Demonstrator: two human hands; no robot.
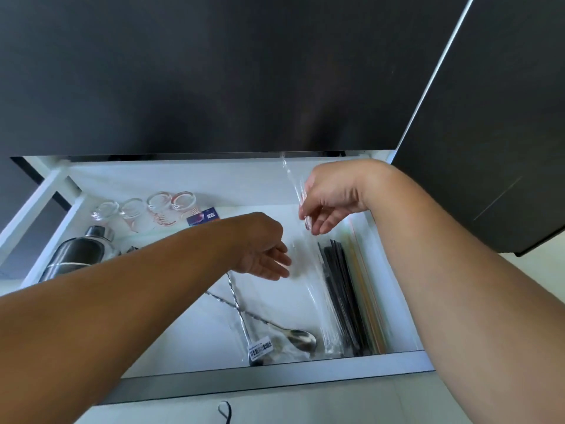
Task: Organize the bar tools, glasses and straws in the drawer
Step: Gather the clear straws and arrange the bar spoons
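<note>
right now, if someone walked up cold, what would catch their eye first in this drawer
The hands over the open white drawer come first: the right hand pinches a clear packet of straws held up at the drawer's right side, with the left hand open beside it. Next are the black straws near the right wall, the twisted bar spoons at front centre, and the steel cocktail shaker at left below four glasses.

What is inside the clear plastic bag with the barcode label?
Two long twisted steel bar spoons, crossed. One bowl shows; their far ends are covered by the left hand and forearm.
</note>
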